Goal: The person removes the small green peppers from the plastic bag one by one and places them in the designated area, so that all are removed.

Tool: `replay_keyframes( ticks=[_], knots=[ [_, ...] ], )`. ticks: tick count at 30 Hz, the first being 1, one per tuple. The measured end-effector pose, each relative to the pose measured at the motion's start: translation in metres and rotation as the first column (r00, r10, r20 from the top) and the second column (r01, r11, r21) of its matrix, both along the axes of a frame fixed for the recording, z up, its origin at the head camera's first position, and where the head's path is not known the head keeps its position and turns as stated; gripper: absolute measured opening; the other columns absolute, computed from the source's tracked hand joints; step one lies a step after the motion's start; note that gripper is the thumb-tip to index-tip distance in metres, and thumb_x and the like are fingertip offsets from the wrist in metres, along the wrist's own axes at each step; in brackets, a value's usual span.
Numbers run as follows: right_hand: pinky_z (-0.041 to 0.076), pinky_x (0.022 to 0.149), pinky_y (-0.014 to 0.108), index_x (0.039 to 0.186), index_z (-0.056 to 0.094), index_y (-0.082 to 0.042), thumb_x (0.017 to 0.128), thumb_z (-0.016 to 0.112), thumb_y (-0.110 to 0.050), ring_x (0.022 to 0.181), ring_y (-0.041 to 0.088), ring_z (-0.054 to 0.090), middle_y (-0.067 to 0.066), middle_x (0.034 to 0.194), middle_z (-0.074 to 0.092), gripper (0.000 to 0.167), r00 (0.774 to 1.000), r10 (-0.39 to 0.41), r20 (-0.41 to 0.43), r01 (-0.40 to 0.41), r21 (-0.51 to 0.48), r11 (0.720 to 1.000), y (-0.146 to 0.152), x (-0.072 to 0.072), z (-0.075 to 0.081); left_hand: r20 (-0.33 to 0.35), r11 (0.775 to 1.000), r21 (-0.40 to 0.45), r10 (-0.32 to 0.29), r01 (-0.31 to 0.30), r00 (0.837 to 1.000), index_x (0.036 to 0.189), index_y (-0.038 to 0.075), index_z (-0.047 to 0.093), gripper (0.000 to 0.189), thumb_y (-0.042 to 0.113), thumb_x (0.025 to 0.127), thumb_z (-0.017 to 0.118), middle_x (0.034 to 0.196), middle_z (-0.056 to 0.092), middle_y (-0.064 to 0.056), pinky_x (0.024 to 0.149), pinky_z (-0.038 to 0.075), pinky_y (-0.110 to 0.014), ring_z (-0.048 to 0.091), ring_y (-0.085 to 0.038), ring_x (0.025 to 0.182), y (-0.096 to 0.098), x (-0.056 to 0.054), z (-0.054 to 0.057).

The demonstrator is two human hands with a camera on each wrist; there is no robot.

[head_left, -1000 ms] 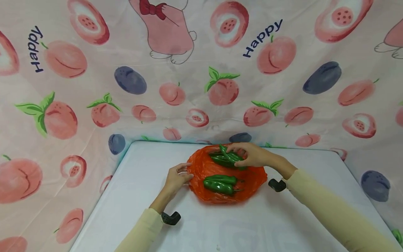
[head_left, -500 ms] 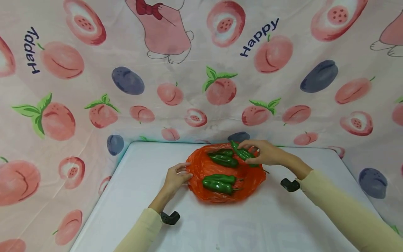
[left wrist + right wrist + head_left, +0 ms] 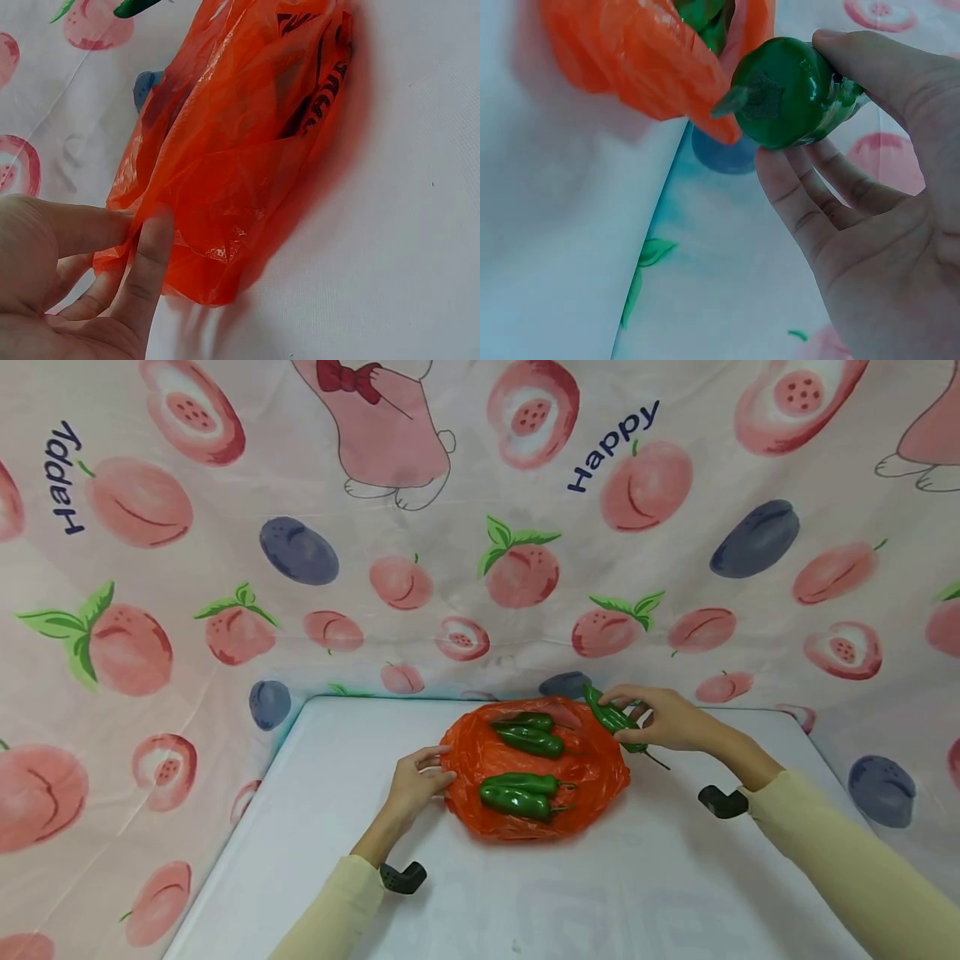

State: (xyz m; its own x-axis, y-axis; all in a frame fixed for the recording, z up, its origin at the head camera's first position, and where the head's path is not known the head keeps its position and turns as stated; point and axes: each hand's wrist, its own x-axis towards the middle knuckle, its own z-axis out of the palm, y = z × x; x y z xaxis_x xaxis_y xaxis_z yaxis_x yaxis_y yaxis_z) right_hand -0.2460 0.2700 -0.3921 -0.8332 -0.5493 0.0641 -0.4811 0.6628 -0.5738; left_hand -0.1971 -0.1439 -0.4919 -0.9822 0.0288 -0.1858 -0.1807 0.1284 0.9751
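An orange-red plastic bag lies spread open on the table, with green peppers inside. Two peppers are toward its back and two more toward its front. My left hand pinches the bag's left edge between thumb and fingers, as the left wrist view shows up close. In my right hand is another green pepper, gripped between thumb and fingertips above the bag's back right rim. The right wrist view has this pepper's stem end facing the camera, beside the bag.
The white table extends around the bag on all sides. Close behind its far edge hangs a pink curtain printed with fruit. Each wrist carries a small black camera, the left one and the right one.
My right hand has lifted a pepper from the back of the bag and carried it right, to the bag's back right rim. The left hand has stayed at the left edge.
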Motion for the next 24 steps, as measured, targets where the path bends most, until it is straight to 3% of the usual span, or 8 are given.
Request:
replay_keyframes(
  ticks=[3, 17, 24],
  knots=[
    [0.061, 0.081, 0.038, 0.133, 0.063, -0.018, 0.087, 0.085, -0.017, 0.096, 0.022, 0.068, 0.012, 0.119, 0.068, 0.052, 1.000, -0.012, 0.008, 0.012, -0.004, 1.000, 0.007, 0.001, -0.001, -0.002, 1.000, 0.008, 0.006, -0.006, 1.000, 0.136, 0.002, 0.064, 0.047, -0.003, 0.091, 0.074, 0.120, 0.061, -0.022, 0.079, 0.063, -0.046, 0.069, -0.019, 0.081, -0.002, -0.005, -0.012],
    [0.061, 0.081, 0.039, 0.134, 0.062, -0.015, 0.088, 0.082, -0.016, 0.097, 0.029, 0.068, 0.019, 0.121, 0.067, 0.050, 0.992, -0.116, 0.057, 0.119, -0.047, 0.992, 0.037, 0.002, -0.014, -0.020, 1.000, 0.021, 0.009, -0.009, 1.000, 0.134, 0.004, 0.066, 0.045, -0.004, 0.090, 0.074, 0.116, 0.061, -0.020, 0.072, 0.064, -0.037, 0.069, -0.019, 0.079, -0.003, -0.008, -0.014],
    [0.063, 0.078, 0.041, 0.134, 0.062, -0.010, 0.089, 0.083, -0.017, 0.097, 0.031, 0.069, 0.020, 0.119, 0.067, 0.051, 0.991, -0.120, 0.059, 0.125, -0.079, 0.989, 0.055, -0.001, -0.028, -0.012, 1.000, 0.023, 0.008, -0.008, 1.000, 0.134, 0.006, 0.066, 0.045, -0.003, 0.091, 0.074, 0.117, 0.061, -0.019, 0.073, 0.063, -0.036, 0.069, -0.018, 0.079, -0.002, -0.007, -0.014]
  ],
)
